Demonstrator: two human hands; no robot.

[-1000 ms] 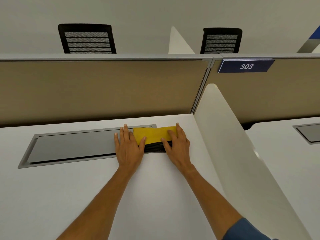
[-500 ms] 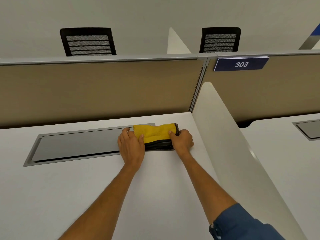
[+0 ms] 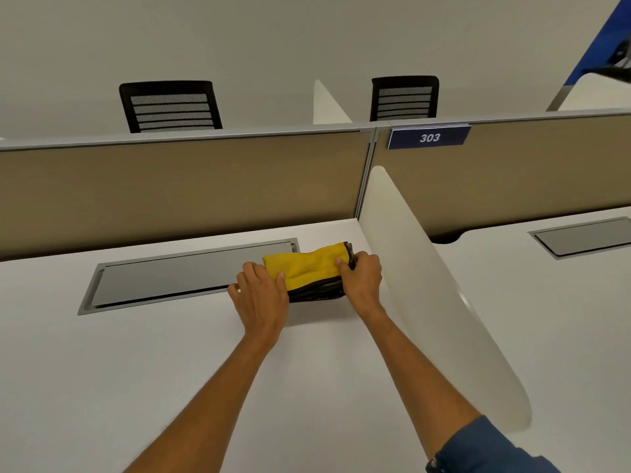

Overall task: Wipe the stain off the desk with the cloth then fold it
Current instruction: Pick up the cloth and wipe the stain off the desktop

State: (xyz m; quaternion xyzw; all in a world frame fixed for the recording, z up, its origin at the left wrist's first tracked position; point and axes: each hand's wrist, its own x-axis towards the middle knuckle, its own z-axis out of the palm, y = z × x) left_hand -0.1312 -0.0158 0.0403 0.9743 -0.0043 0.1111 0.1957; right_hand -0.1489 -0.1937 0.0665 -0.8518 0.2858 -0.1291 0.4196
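Both hands grip folded yellow cloth [image 3: 307, 268] btwn them – left hand [image 3: 261, 295] curled on left end, right hand [image 3: 362, 278] on right.

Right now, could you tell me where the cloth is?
The cloth lies folded on the desk, held between both hands, right of the grey hatch and left of the white divider.

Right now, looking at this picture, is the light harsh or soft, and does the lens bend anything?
Head view: soft, even light with no glare on the white desk; only a faint shadow under the yellow cloth and beneath the right hand. The wide lens tilts the partition top and stretches the forearms toward the bottom edge. The 303 sign reads sharp.
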